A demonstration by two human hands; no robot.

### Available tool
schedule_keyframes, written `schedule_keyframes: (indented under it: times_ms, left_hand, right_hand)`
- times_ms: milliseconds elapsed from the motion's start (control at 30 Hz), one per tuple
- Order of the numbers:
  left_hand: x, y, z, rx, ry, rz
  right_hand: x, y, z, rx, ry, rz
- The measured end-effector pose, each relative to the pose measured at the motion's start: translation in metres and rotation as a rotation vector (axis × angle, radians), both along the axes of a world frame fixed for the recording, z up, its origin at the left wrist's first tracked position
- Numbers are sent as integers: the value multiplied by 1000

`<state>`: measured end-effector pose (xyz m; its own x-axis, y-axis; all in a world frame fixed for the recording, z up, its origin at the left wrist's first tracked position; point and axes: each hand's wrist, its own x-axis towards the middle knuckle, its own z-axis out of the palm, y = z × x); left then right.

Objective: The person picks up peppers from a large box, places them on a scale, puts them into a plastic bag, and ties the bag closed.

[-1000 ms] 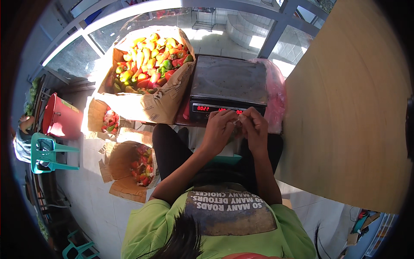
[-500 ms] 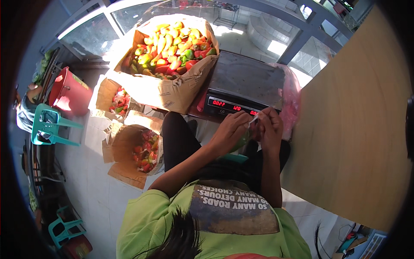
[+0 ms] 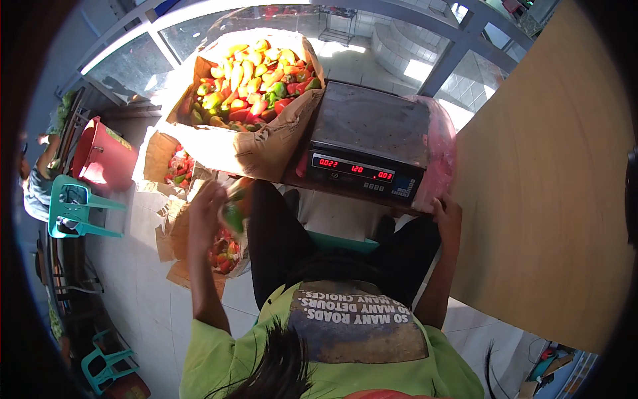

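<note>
Out to the left, over the lower cardboard box (image 3: 178,229), my left hand (image 3: 207,199) is closed on a small bag of peppers (image 3: 234,211). Motion blurs the bag; green and orange-red show in it. My right hand (image 3: 447,211) is at the lower end of the pink plastic bags (image 3: 440,149) beside the scale, its fingers pinched on their edge. Between the hands stands a digital scale (image 3: 372,123) with a bare metal plate and a lit red display. Behind it to the left, a large cardboard box (image 3: 266,154) is heaped with red, yellow and green peppers (image 3: 256,83).
A smaller box (image 3: 154,156) with bagged peppers stands left of the large one. Farther left are a red bin (image 3: 106,156), a green plastic stool (image 3: 70,206) and a person (image 3: 40,179). A wooden panel (image 3: 538,219) rises close on my right.
My hands have parted from the bag's knotted neck before the scale. The left has swung left with the bag over the lower box; the right has moved right to the pink bags.
</note>
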<state>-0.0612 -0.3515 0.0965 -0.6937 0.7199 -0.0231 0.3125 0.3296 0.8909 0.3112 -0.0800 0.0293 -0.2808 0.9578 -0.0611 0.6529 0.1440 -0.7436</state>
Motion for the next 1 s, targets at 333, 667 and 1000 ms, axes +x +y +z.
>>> schedule_keyframes:
  times_ms: [333, 667, 1000]
  left_hand:
    - [-93, -143, -217, -487, 486, 321]
    - [-78, -161, -282, -437, 192, 473]
    - [-52, -83, -198, -207, 371, 306]
  right_hand:
    - [34, 28, -133, 346, -372, -50]
    - [16, 56, -148, 496, -423, -141]
    - [4, 61, -51, 641, -92, -255]
